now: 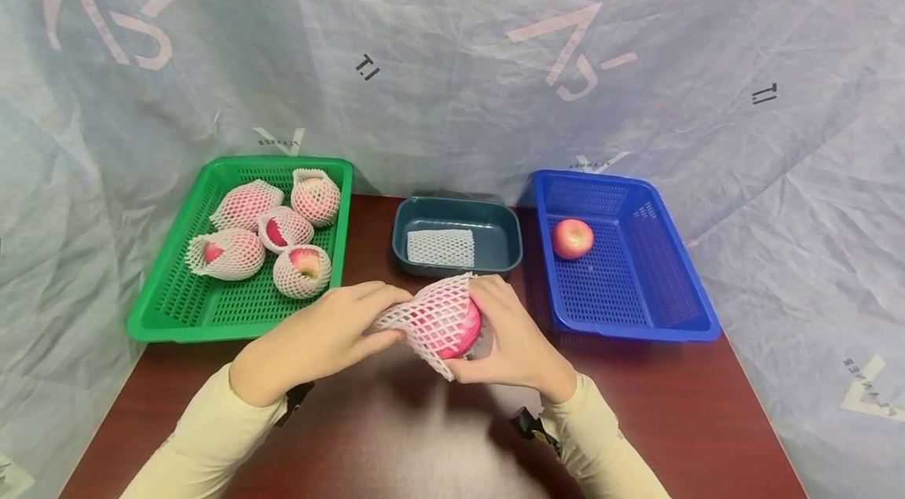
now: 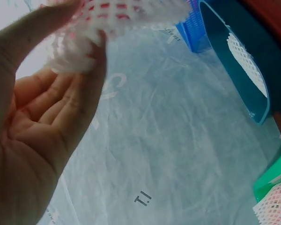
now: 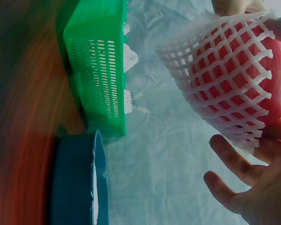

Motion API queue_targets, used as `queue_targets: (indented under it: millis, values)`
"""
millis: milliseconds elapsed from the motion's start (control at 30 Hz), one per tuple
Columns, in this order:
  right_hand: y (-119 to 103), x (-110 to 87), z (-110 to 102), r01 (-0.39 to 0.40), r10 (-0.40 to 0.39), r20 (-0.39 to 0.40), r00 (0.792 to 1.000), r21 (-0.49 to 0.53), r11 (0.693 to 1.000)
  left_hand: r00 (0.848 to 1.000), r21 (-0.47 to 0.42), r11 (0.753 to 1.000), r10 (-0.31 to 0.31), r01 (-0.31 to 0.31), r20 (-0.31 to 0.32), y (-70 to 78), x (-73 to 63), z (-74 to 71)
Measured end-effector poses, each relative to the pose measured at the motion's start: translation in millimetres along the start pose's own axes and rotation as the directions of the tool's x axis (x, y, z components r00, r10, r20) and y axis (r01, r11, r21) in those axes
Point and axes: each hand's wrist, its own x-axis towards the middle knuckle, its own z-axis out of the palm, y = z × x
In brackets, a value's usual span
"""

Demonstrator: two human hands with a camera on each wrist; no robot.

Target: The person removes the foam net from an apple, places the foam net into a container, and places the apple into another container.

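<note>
Apple (image 1: 470,330) partly in foam net (image 1: 427,314), "T.I" lettering (image 1: 367,67) on backdrop (image 1: 452,122)

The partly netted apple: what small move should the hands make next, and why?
Probably ease the foam net farther over the apple, toward the right hand: the left hand pinches the net's narrow end, the right grips the apple's other side, and red skin there lies bare.

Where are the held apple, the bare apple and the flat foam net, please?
Held apple (image 1: 467,332): head view, its uncovered red side.
Bare apple (image 1: 573,239): head view, its middle.
Flat foam net (image 1: 441,248): head view, its middle.
</note>
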Motion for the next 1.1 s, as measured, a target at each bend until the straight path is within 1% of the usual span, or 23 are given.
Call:
queue_targets:
  millis: [100, 200, 333, 433, 500, 567, 633, 667, 800, 867, 900, 967, 1033, 1100]
  values:
    - [2.2, -6.1, -7.0, -0.044, 0.045, -0.031, 0.998, 0.034, 0.998, 0.999, 0.016, 1.0, 0.028, -0.027, -0.03, -3.2, 1.8, 1.4]
    - [4.6, -10.8, -16.0, -0.087, 0.091, -0.066, 0.994, 0.061, 0.994, 0.999, 0.045, 0.999, 0.025, -0.023, -0.042, -6.8, 1.7, 1.8]
    - [7.2, -16.3, -29.2, -0.132, 0.137, -0.1, 0.986, 0.054, 0.99, 0.999, 0.079, 0.997, -0.016, 0.018, -0.029, -14.2, -0.2, 2.0]
    - [9.2, -21.6, -38.0, -0.162, 0.164, -0.101, 0.981, 0.032, 0.986, 0.998, 0.082, 0.995, -0.053, 0.054, -0.014, -22.3, 0.1, 3.0]
    - [10.7, -25.2, -42.9, -0.179, 0.179, -0.09, 0.98, 0.012, 0.984, 0.997, 0.079, 0.994, -0.071, 0.071, -0.004, -28.4, 3.1, 3.6]
    - [12.4, -28.5, -47.4, -0.192, 0.192, -0.084, 0.978, -0.001, 0.981, 0.996, 0.086, 0.993, -0.085, 0.084, 0.012, -35.2, 10.2, 4.1]
    - [14.2, -31.2, -51.4, -0.203, 0.202, -0.087, 0.976, -0.011, 0.979, 0.995, 0.099, 0.991, -0.095, 0.091, 0.033, -42.1, 23.3, 4.6]
    - [15.0, -32.4, -53.2, -0.209, 0.207, -0.09, 0.974, -0.015, 0.978, 0.994, 0.111, 0.99, -0.096, 0.091, 0.046, -45.7, 32.5, 4.4]
    - [16.4, -36.6, -58.0, -0.226, 0.222, -0.101, 0.97, -0.02, 0.974, 0.989, 0.176, 0.98, -0.107, 0.089, 0.098, -65.1, 78.2, 4.6]
    - [15.9, -38.9, -59.1, -0.234, 0.231, -0.098, 0.968, -0.021, 0.972, 0.98, 0.199, 0.973, -0.143, 0.114, 0.138, -77.5, 101.1, 6.3]
    - [15.3, -40.2, -59.5, -0.238, 0.235, -0.096, 0.967, -0.024, 0.971, 0.973, 0.207, 0.969, -0.169, 0.134, 0.16, -84.4, 110.9, 8.1]
    - [14.3, -42.5, -60.2, -0.246, 0.242, -0.09, 0.966, -0.03, 0.969, 0.948, 0.218, 0.957, -0.239, 0.193, 0.209, -98.1, 127.3, 13.5]
    - [13.5, -44.6, -61.2, -0.252, 0.248, -0.086, 0.965, -0.037, 0.967, 0.921, 0.234, 0.94, -0.304, 0.248, 0.243, -111.7, 139.6, 20.0]
    - [13.2, -46.7, -62.6, -0.256, 0.252, -0.085, 0.964, -0.042, 0.966, 0.901, 0.249, 0.924, -0.352, 0.291, 0.252, -126.1, 148.2, 28.0]
